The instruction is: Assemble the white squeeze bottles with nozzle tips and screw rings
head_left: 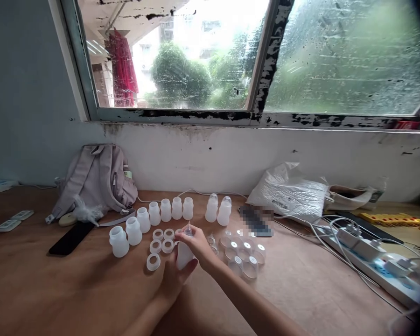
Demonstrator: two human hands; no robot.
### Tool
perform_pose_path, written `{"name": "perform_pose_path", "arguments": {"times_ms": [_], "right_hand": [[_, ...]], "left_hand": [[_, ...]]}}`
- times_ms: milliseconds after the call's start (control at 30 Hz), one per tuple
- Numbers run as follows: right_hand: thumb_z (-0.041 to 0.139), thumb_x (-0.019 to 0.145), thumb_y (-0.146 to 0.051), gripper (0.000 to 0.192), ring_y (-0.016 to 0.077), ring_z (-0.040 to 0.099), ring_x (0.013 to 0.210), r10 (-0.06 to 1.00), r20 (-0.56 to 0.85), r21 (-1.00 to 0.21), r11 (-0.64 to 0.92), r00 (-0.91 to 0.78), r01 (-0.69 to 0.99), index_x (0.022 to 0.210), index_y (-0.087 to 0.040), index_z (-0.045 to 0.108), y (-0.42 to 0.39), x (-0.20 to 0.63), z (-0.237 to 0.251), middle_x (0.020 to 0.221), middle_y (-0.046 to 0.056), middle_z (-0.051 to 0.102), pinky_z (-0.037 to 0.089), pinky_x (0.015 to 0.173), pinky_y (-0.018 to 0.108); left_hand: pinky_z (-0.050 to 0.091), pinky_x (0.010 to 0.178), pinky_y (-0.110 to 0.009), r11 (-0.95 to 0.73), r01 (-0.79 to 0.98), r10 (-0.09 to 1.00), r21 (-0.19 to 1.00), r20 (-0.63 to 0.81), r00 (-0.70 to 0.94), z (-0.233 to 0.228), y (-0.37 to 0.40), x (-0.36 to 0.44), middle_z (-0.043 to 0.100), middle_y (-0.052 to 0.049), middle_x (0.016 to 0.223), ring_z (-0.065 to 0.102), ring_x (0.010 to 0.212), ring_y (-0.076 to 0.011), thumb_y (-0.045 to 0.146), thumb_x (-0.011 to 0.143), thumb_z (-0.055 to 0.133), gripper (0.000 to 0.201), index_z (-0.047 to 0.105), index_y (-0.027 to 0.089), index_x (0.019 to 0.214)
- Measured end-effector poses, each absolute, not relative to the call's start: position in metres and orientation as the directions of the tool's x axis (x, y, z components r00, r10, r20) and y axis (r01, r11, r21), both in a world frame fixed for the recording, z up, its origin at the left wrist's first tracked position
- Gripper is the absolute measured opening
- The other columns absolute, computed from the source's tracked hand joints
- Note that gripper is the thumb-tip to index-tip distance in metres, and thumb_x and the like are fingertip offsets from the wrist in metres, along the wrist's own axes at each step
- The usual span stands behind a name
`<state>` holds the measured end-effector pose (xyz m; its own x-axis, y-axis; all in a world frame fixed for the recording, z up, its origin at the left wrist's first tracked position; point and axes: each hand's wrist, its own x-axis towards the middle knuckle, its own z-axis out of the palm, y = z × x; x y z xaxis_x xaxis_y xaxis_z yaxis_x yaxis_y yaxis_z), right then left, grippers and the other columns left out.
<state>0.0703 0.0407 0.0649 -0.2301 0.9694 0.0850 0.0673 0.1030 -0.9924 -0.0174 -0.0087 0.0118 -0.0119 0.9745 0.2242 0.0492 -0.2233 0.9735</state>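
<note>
Translucent bottle (184, 255) gripped by left hand (173, 277); clear nipple (189, 230) pinched on bottle top by right hand (195, 245); white rings (160, 242) just beside bottle.

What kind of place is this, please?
Probably a small home workshop or informal assembly bench: many white plastic bottles stand in a row on a wooden table below a worn window, beside a backpack and a power strip.

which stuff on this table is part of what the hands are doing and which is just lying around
In hand:
left hand gripping a white bottle
right hand holding a clear teat at its top
row of white bottles
white rings
clear caps

Lying about:
backpack
black phone
plastic bag
power strip
</note>
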Motion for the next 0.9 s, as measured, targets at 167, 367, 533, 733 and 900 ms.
{"name": "perform_pose_path", "arguments": {"times_ms": [167,367,533,733,900], "right_hand": [[0.063,0.060,-0.028,0.018,0.0147,0.056,0.059,0.971,0.038,-0.999,0.031,-0.234,-0.034,0.065,-0.016,0.051,0.047,0.069,0.062,0.060,0.000,0.060,0.040,0.051,0.022],[0.062,0.064,-0.035,0.023,0.0128,0.055,0.062,0.839,-0.014,-0.973,-0.135,-0.543,-0.185,0.074,-0.018,0.051,0.040,0.084,0.072,0.075,0.002,0.063,0.040,0.052,0.022],[0.074,0.052,-0.037,0.058,0.0206,0.050,0.100,0.530,0.102,-0.967,-0.145,-0.842,-0.208,0.103,-0.020,0.051,0.049,0.103,0.084,0.106,0.008,0.056,0.040,0.078,0.030],[0.062,0.070,-0.042,0.034,0.0146,0.052,0.082,0.837,0.218,-0.948,0.303,-0.502,0.093,0.093,-0.019,0.054,0.064,0.123,0.097,0.091,0.003,0.055,0.041,0.069,0.027],[0.055,0.074,-0.047,0.031,0.0074,0.042,0.054,0.828,0.217,-0.945,0.311,-0.518,0.100,0.073,-0.016,0.050,0.053,0.122,0.113,0.063,-0.004,0.047,0.035,0.050,0.020]], "left_hand": [[0.036,0.044,-0.023,0.048,-0.251,0.980,0.967,0.003,0.199,0.021,-0.004,-0.027,0.055,0.000,0.063,0.048,0.046,-0.0106,0.020,0.064,0.058,0.023,0.052,0.016,0.086],[0.028,0.034,-0.019,0.513,-0.575,0.735,0.638,0.020,0.678,-0.009,0.000,-0.033,0.049,0.002,0.057,0.045,0.037,-0.0090,0.035,0.064,0.051,0.029,0.053,0.015,0.085],[0.031,0.033,-0.019,0.683,-0.584,0.459,0.439,0.363,0.811,-0.029,0.001,-0.033,0.046,0.003,0.051,0.045,0.033,-0.0102,0.039,0.063,0.050,0.035,0.052,0.018,0.092],[0.038,0.031,-0.018,0.586,-0.637,0.519,0.500,0.372,0.770,-0.006,0.008,-0.049,0.052,0.000,0.059,0.052,0.041,-0.0121,0.028,0.061,0.053,0.036,0.052,0.014,0.094],[0.037,0.031,-0.017,0.557,-0.576,0.622,0.598,0.159,0.767,0.002,0.004,-0.051,0.054,-0.002,0.058,0.053,0.040,-0.0117,0.024,0.059,0.050,0.036,0.055,0.009,0.092]]}}
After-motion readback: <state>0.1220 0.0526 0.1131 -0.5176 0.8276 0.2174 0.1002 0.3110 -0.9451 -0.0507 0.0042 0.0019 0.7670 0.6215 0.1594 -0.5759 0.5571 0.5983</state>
